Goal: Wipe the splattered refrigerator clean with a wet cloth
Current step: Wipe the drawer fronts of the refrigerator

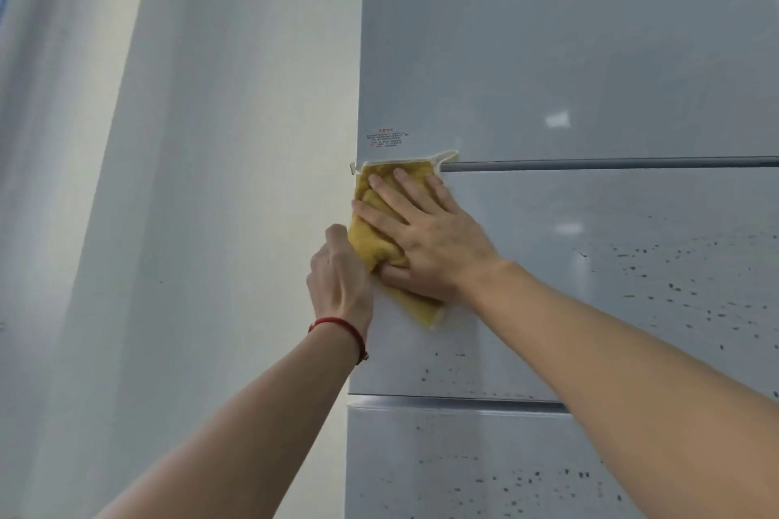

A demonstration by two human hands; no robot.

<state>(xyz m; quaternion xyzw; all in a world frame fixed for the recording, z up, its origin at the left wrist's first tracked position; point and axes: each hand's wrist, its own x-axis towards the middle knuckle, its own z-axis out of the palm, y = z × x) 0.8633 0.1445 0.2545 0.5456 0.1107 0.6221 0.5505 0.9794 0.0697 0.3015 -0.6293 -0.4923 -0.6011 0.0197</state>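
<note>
2 hands press a yellow cloth to a splattered refrigerator.

The refrigerator fills the right side, dark specks spreading toward 4 o'clock over its middle and lower doors. Against the middle door's left edge lies the cloth; the right hand lies flat on it, fingers straight and slightly spread. At 8 o'clock from it, the left hand, red string at the wrist, pinches the cloth's edge.

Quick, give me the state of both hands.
Left hand: fingers curled, gripping the left edge of the yellow cloth.
Right hand: open, flat, pressing the cloth against the refrigerator.
</note>
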